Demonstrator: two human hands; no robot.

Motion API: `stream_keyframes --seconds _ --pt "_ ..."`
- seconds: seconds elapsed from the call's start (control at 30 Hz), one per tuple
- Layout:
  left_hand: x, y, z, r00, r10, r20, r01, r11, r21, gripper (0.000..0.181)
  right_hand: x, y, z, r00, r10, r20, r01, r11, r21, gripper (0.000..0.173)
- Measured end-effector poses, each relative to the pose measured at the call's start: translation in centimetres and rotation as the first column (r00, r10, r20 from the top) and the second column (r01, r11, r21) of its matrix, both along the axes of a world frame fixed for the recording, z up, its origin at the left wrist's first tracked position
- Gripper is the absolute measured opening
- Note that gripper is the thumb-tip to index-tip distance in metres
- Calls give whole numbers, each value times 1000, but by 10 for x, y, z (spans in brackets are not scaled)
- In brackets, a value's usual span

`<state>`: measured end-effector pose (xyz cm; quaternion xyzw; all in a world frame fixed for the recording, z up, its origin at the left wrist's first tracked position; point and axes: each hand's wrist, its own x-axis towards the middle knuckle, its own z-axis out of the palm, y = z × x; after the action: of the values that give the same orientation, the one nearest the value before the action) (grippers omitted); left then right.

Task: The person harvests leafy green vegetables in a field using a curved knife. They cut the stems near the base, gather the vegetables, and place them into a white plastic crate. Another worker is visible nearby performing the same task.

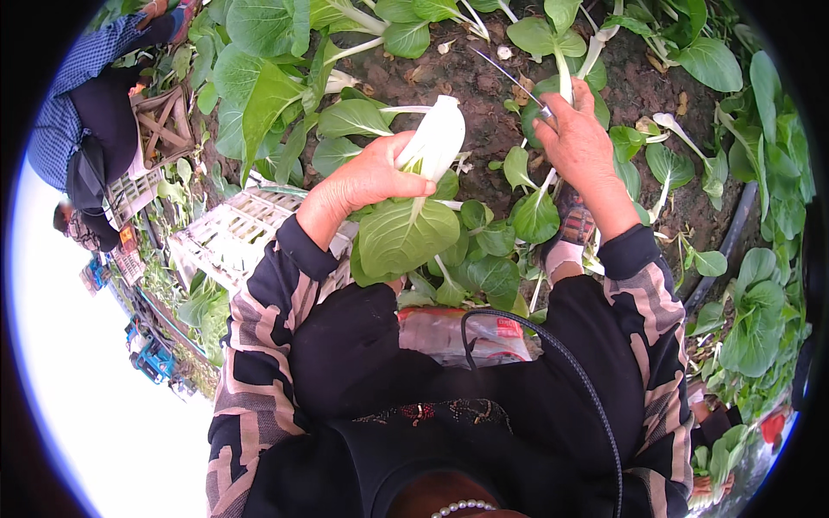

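My left hand (366, 178) is wrapped around a head of bok choy (435, 139). Its white cut base points away from me, and its green leaves hang toward my knees. In my right hand (576, 142) is a knife with a thin blade (505, 72), pointing up and left over the soil. The same hand also meets a pale leaf stalk (562, 68); whether the fingers pinch it or only touch it, I cannot tell. Loose bok choy leaves (482, 278) lie below the held head, between my feet.
A white slatted plastic crate (223, 226) stands to my left. Growing bok choy (272, 84) lines the far side and the right. A dark hose (722, 249) runs along the right. Another person (107, 116) crouches at upper left; another person's hand (709, 484) shows at lower right.
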<state>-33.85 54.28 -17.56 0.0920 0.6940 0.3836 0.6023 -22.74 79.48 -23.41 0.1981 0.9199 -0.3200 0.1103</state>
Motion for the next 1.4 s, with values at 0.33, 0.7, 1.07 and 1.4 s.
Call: stream_keyframes --seconds 0.33,0.7,1.07,1.4 --pt "-10 -6 -11 906 64 418 -151 972 178 93 -29 -38 21 978 -179 111 191 535 -823 29" --pt "-12 -6 -20 806 61 588 -254 934 251 80 -28 -39 15 958 151 -245 -204 956 -209 19" --pt "-15 16 11 868 -23 495 -171 924 342 82 -15 -42 -30 983 184 -12 -181 954 -238 28" --pt "-88 59 44 177 -734 -656 486 645 -590 26 -102 -47 -36 936 151 317 55 828 -558 36"
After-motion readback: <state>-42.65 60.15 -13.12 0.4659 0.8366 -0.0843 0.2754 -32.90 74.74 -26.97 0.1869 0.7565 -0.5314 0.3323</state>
